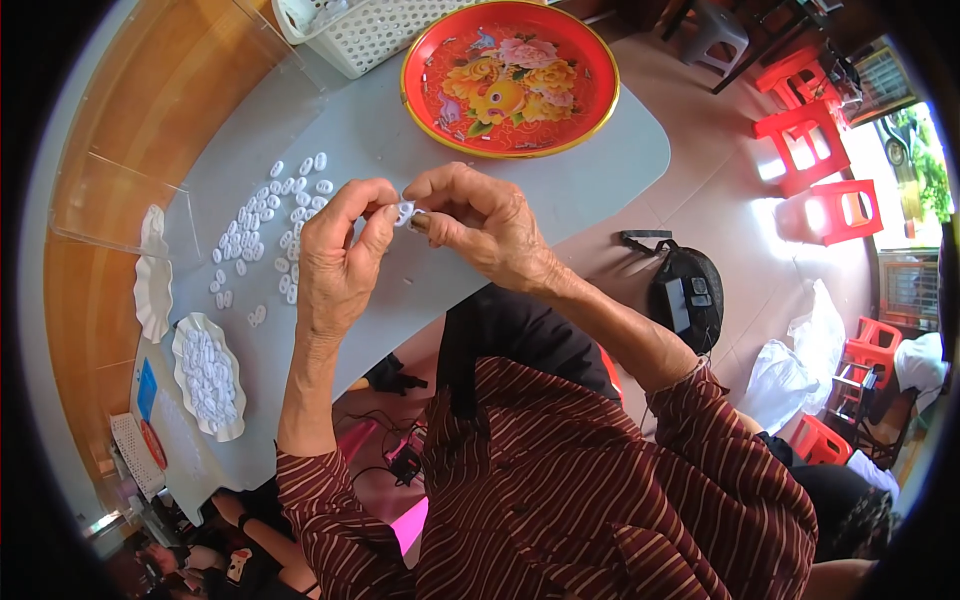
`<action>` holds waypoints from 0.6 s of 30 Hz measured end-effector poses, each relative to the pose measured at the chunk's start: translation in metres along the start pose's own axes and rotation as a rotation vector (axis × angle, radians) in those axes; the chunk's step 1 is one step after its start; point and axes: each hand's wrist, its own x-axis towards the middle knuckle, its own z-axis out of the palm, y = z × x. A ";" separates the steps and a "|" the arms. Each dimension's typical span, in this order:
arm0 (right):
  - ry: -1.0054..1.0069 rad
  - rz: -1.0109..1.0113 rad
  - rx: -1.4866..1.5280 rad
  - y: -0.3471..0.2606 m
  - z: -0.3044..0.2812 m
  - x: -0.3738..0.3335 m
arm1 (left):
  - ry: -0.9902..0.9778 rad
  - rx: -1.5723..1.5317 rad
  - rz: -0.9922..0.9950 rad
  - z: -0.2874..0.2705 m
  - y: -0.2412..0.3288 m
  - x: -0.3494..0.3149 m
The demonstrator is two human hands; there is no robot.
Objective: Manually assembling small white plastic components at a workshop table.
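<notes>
Above the grey table (380, 120), my left hand (340, 245) and my right hand (490, 220) meet fingertip to fingertip. Between them is a small white piece (404, 212), pinched by thumb and forefinger on both sides; the fingers partly cover it, so its exact kind is unclear. Scattered on the table beside my left hand lie many loose white oval pieces (246, 232) with dark marks on them. A white wavy-edged dish (236, 431) heaped with similar white pieces stands nearer me, left of my left forearm.
A red flowered round tray (430, 75) and a white perforated basket (375, 45) stand at the far side. A clear plastic panel (130, 200) and another wavy dish (152, 290) are at left. Another person's arm (275, 545) shows lower left. A black backpack (688, 300) and red stools (805, 145) are on the right.
</notes>
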 end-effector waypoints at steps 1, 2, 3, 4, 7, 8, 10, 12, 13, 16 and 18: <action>0.007 -0.007 0.000 0.000 -0.001 0.000 | -0.009 0.020 -0.003 0.002 0.001 0.001; 0.005 -0.007 0.002 0.000 0.000 0.000 | -0.007 0.022 -0.004 0.002 0.001 0.001; 0.022 -0.023 -0.012 0.002 0.001 0.001 | 0.001 0.004 -0.006 0.003 0.000 0.002; 0.040 -0.040 -0.026 0.003 0.002 0.001 | 0.009 -0.014 -0.008 0.004 -0.001 0.002; 0.057 -0.038 0.020 0.005 0.001 0.002 | 0.103 -0.066 -0.028 0.010 -0.005 0.000; 0.058 -0.037 0.020 0.004 0.001 0.002 | 0.102 -0.067 -0.028 0.012 -0.003 -0.001; 0.051 -0.056 0.041 0.000 0.001 0.002 | 0.103 -0.103 -0.079 0.016 0.000 -0.005; 0.044 -0.049 0.049 0.002 0.001 0.002 | 0.069 -0.064 -0.098 0.019 -0.003 -0.008; 0.039 -0.043 0.055 0.003 0.002 0.002 | 0.033 -0.025 -0.116 0.020 -0.005 -0.009; 0.021 -0.041 0.063 0.004 0.001 0.002 | 0.053 0.005 -0.136 0.020 -0.007 -0.010; 0.010 -0.031 0.014 0.003 0.001 0.001 | 0.049 -0.001 -0.165 0.018 -0.008 -0.011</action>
